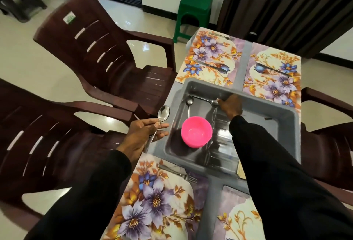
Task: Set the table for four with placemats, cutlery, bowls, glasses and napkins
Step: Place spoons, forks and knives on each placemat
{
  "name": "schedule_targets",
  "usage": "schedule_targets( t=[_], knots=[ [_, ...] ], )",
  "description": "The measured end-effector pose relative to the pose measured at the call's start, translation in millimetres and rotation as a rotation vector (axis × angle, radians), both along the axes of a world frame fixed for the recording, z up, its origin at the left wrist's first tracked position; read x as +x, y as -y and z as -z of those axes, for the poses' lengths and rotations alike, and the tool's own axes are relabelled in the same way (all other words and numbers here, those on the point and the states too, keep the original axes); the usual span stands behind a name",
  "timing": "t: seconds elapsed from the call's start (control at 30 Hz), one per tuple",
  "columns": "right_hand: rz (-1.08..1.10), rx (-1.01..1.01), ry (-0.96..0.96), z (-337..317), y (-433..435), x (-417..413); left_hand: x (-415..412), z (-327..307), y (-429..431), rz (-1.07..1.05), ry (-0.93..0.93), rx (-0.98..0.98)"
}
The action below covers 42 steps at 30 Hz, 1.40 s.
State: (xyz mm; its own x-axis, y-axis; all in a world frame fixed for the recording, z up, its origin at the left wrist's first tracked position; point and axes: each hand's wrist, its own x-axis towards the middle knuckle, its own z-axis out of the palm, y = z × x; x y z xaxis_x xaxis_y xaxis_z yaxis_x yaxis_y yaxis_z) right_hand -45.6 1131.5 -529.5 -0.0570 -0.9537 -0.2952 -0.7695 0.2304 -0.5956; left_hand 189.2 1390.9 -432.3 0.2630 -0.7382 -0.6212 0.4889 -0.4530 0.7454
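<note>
Head view: the left hand (141, 134) pinches a shiny steel spoon (163, 114), its bowl facing up. The right hand (230, 106) pinches a second spoon (214, 103) in the grey tray (267, 106).

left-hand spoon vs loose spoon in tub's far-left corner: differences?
Held spoon is gripped by the left hand, outside the gray tub; loose spoon lies untouched inside it. Held spoon's handle slants and is partly covered by that hand; loose spoon's handle lies bare, toward the pink bowl. Both are shiny metal, bowl ends away from the person.
</note>
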Motion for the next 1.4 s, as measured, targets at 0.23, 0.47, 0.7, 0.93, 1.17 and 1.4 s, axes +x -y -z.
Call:
schedule_targets(
  t=[0.23, 0.47, 0.7, 0.93, 1.17, 1.4],
  knots=[
    [0.159, 0.013, 0.006, 7, 5, 24, 21, -3, -17, -0.043, 0.057, -0.006],
    [0.127, -0.309, 0.198, -29, -2, 14, 27, -3, -21, -0.073, 0.026, -0.012],
    [-0.276, -0.165, 0.232, -33, -13, 52, 27, -9, -25, -0.102, 0.01, -0.008],
    [-0.368, -0.058, 0.087, 28, 2, 102, 39, -9, -45, -0.162, 0.024, 0.025],
    [-0.2, 0.012, -0.015, 32, -10, 127, 52, -5, -66, -0.211, 0.036, 0.046],
    [0.005, 0.08, 0.194, 37, -14, 121, 51, -9, -74, -0.189, 0.065, 0.047]
  ],
)
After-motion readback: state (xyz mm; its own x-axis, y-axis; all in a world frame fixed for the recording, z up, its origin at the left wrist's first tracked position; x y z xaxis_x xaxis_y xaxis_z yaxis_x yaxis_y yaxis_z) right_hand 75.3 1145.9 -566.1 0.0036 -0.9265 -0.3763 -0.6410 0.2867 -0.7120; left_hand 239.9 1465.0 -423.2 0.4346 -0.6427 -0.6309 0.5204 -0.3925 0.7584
